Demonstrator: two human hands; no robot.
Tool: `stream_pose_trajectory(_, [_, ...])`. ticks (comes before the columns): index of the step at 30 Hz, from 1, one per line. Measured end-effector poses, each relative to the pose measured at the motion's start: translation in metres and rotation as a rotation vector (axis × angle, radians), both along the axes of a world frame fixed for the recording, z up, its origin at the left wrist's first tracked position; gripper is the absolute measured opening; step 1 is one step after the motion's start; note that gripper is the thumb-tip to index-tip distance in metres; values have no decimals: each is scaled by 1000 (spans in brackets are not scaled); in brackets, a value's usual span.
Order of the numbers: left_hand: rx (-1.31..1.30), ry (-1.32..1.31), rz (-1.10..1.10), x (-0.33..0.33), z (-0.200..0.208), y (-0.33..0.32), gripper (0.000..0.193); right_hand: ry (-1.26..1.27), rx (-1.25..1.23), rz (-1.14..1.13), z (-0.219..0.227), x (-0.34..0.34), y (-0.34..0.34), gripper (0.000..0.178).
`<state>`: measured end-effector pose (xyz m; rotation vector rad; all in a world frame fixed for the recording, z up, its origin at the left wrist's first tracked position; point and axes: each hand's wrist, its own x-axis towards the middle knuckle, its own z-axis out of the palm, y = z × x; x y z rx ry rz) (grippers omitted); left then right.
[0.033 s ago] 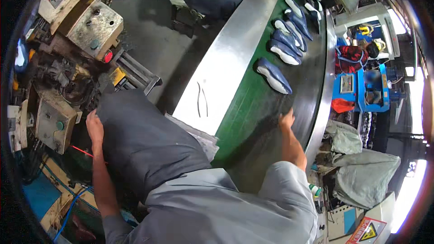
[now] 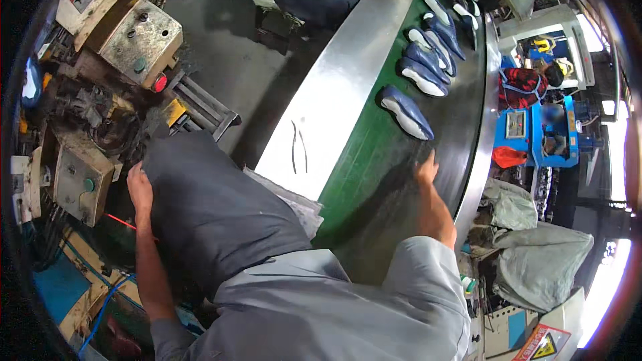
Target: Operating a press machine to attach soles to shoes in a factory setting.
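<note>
My right hand is over the dark, worn part of a green conveyor belt. Its fingers stretch forward, and nothing shows in them. Just beyond the fingertips, apart from them, lies the nearest blue-and-white shoe. Several similar shoes lie farther up the belt. My left hand rests against my dark trouser leg, beside a worn machine box; some of its fingers are hidden, and I see nothing held.
On the bright metal ledge left of the belt lie two thin dark strips. A grimy control box with a red button stands at left. Across the belt, a person in red is by blue machinery. Grey covers drape equipment at right.
My right hand has shifted slightly forward, toward the nearest shoe, with its fingers pointing more ahead. The shoes appear slightly farther right in the picture. My left hand stays put.
</note>
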<state>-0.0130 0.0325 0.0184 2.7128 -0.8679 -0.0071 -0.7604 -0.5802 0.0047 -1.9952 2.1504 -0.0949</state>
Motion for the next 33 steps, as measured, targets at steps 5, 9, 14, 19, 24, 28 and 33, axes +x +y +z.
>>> stream_pose_trajectory(5, [-95,205,60,-30,-20,-33,41,398,-185,315,81,36,-115,113])
stream_pose_trajectory(9, [28,144,187,-45,9,15,44,362,325,289,64,136,-111,118])
stream_pose_trajectory(14, [-92,51,131,-69,26,-51,55,-314,124,293,13,109,-53,132])
stream_pose_trajectory(19, [-559,244,-171,-106,75,-183,51,-701,55,-14,0,85,5,128])
stream_pose_trajectory(24, [-669,673,-327,-151,132,-222,51,-985,380,34,59,190,118,97])
stream_pose_trajectory(28, [-791,758,-447,-162,171,-239,60,-1018,537,323,141,295,196,98])
stream_pose_trajectory(33, [-785,312,-418,-122,179,-203,47,-959,702,900,195,400,284,108])
